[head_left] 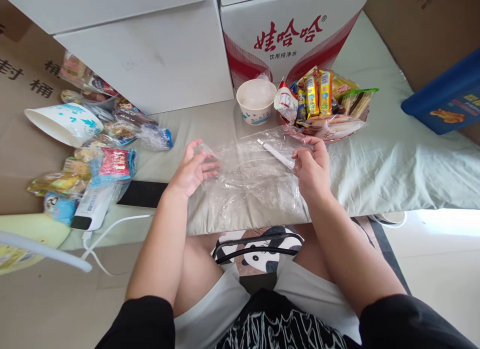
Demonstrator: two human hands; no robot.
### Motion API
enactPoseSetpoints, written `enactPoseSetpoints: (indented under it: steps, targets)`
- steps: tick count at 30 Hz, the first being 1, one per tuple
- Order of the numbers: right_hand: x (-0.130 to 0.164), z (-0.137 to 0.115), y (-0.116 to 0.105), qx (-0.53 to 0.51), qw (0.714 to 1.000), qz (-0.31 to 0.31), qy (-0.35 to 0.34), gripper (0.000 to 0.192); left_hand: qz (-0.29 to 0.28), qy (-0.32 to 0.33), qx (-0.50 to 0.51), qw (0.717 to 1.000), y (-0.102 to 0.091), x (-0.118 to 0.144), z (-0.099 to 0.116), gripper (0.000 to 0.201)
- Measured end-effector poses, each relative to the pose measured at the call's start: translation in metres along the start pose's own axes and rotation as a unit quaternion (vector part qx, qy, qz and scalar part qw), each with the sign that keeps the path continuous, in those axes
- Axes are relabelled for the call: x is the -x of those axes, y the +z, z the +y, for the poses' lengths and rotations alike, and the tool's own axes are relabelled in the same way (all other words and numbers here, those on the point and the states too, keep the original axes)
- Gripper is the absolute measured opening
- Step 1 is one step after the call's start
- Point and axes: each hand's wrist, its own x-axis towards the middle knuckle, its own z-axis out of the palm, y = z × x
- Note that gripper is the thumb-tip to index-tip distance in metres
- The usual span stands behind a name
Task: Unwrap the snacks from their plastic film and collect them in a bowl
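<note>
A crumpled clear plastic bag [247, 174] stretches between my two hands above the cloth-covered surface. My left hand [195, 169] is at the bag's left edge, its fingers spread apart and touching the film. At the other side, my right hand [313, 166] pinches the bag's edge with thumb and fingers. A slim white utility knife [277, 156] with a metal tip slants toward my right hand; its rear end disappears by the fingers. Whether the hand also grips this knife is unclear.
Behind the bag stand a paper bowl [256, 101] and a basket of packaged snacks [322, 104]. More snacks [112, 161], a tipped paper bucket [65, 123], a black phone [142, 194] and a white device with a cable [93, 204] lie left. White boxes [150, 59] line the back.
</note>
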Motion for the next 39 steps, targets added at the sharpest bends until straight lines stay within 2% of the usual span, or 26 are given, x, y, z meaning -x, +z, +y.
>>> enactPoseSetpoints:
  steps: [2, 3, 5, 6, 8, 10, 12, 15, 17, 22, 25, 28, 32, 34, 36, 39]
  targets:
    - [-0.001, 0.001, 0.000, -0.002, 1.000, 0.009, -0.014, 0.025, -0.057, -0.044, -0.061, 0.996, -0.002, 0.007, 0.000, 0.106]
    - [-0.001, 0.002, -0.001, -0.002, 1.000, 0.014, -0.021, 0.024, -0.076, -0.057, -0.087, 0.992, -0.003, 0.010, 0.000, 0.112]
    - [-0.002, 0.004, -0.002, -0.001, 0.999, 0.022, -0.029, 0.023, -0.090, -0.047, -0.116, 0.988, -0.003, 0.013, -0.002, 0.116]
    - [-0.001, 0.005, -0.003, 0.002, 0.999, 0.019, -0.031, 0.023, -0.083, -0.022, -0.116, 0.990, -0.004, 0.012, -0.004, 0.115]
    - [0.000, 0.008, -0.004, 0.014, 0.999, -0.009, -0.030, 0.027, -0.042, 0.061, -0.090, 0.993, -0.005, 0.009, -0.007, 0.106]
    - [0.002, 0.011, -0.005, 0.034, 0.997, -0.061, -0.032, 0.040, 0.010, 0.154, -0.041, 0.987, -0.008, 0.004, -0.010, 0.082]
    - [0.004, 0.015, -0.005, 0.055, 0.991, -0.111, -0.039, 0.057, 0.044, 0.219, 0.001, 0.975, -0.010, 0.000, -0.012, 0.058]
    - [0.007, 0.018, -0.004, 0.082, 0.983, -0.161, -0.042, 0.067, 0.049, 0.241, 0.020, 0.969, -0.013, -0.005, -0.012, 0.049]
    - [0.008, 0.017, -0.003, 0.091, 0.980, -0.171, -0.049, 0.058, 0.051, 0.235, 0.004, 0.971, -0.013, -0.006, -0.012, 0.048]
    - [0.007, 0.013, -0.004, 0.107, 0.982, -0.100, -0.121, 0.017, 0.112, 0.274, -0.096, 0.950, -0.014, -0.007, -0.017, 0.033]
    - [0.004, 0.012, -0.007, 0.136, 0.973, -0.083, -0.169, 0.020, 0.117, 0.302, -0.178, 0.929, -0.017, -0.007, -0.022, 0.032]
    - [0.001, 0.013, -0.009, 0.210, 0.949, -0.073, -0.225, 0.032, 0.122, 0.335, -0.273, 0.894, -0.021, -0.008, -0.024, 0.026]
    - [-0.001, 0.014, -0.010, 0.334, 0.901, -0.020, -0.277, 0.018, 0.138, 0.396, -0.352, 0.837, -0.026, -0.009, -0.022, 0.016]
    - [0.000, 0.013, -0.010, 0.359, 0.881, 0.008, -0.306, 0.015, 0.150, 0.421, -0.352, 0.822, -0.028, -0.011, -0.020, 0.018]
    - [0.001, 0.012, -0.010, 0.362, 0.864, 0.034, -0.347, 0.014, 0.160, 0.435, -0.325, 0.824, -0.029, -0.013, -0.019, 0.020]
    - [0.005, 0.008, -0.011, 0.335, 0.854, 0.029, -0.396, 0.011, 0.140, 0.424, -0.227, 0.866, -0.027, -0.012, -0.017, 0.027]
